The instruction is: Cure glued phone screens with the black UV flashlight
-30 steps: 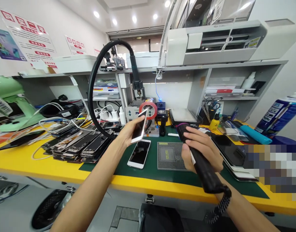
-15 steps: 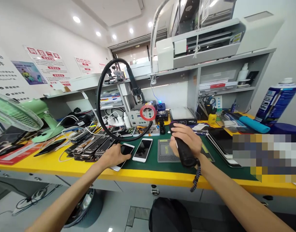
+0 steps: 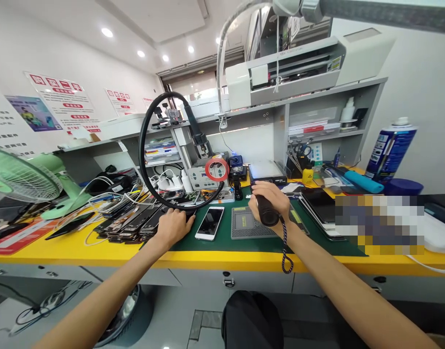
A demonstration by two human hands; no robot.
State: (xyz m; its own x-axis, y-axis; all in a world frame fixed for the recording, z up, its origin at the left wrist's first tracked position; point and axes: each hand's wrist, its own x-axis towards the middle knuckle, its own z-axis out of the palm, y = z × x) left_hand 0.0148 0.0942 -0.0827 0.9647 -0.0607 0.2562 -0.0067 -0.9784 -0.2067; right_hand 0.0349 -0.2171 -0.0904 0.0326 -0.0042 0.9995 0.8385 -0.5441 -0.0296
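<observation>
My left hand (image 3: 174, 228) is closed over a phone (image 3: 190, 213) beside the stack of phone screens; only a narrow dark strip shows past my fingers, the rest being hidden. To its right lies a white phone (image 3: 210, 224) with a dark screen, face up on the green mat (image 3: 222, 245). My right hand (image 3: 271, 201) is wrapped round a black flashlight (image 3: 267, 213), its rear end towards me and a cord strap (image 3: 285, 252) hanging from it. The flashlight's front is hidden behind my fingers. Under that hand is a grey perforated pad (image 3: 244, 228).
Stacked phone screens (image 3: 130, 225) and a green fan (image 3: 58, 179) stand on the left. A black hose (image 3: 142, 145) loops before a rework station (image 3: 200, 177) with red tape (image 3: 217, 169). On the right are tablets (image 3: 319, 206) and a blue spray can (image 3: 391, 150).
My left hand has drawn the phone away from the mat's front edge, and its white lower end no longer shows. The flashlight has tipped so its rear end faces me more. The view has shifted.
</observation>
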